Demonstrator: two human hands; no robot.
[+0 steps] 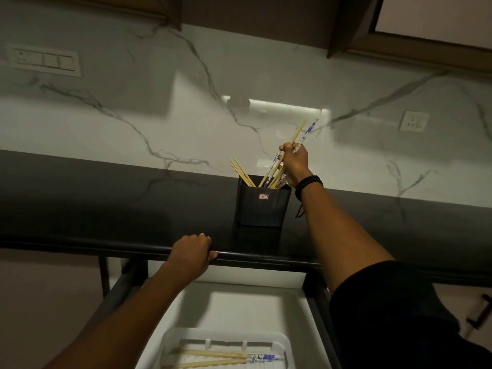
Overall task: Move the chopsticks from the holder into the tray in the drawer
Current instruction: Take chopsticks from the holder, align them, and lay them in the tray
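A dark holder [262,206] is seen standing upright on the black counter [106,209], near its front edge. At one o'clock from the holder's rim, the right hand [294,163] is curled round a few lifted chopsticks [299,134], one of bare wood and one with a blue-and-white end. These are tilted toward one o'clock, and their lower ends appear to reach into the holder. Other loose chopsticks [241,173] are fanned out of the holder toward eleven o'clock. A black beaded bracelet [308,182] is worn on the right wrist. At eight o'clock from the holder, the left hand [191,251] is clamped over the counter's front edge, fingers curled on top. At six o'clock, an open drawer [239,302] is seen. In it a white tray [282,342] holds two stored chopsticks [213,358], laid flat side by side with patterned ends toward three o'clock.
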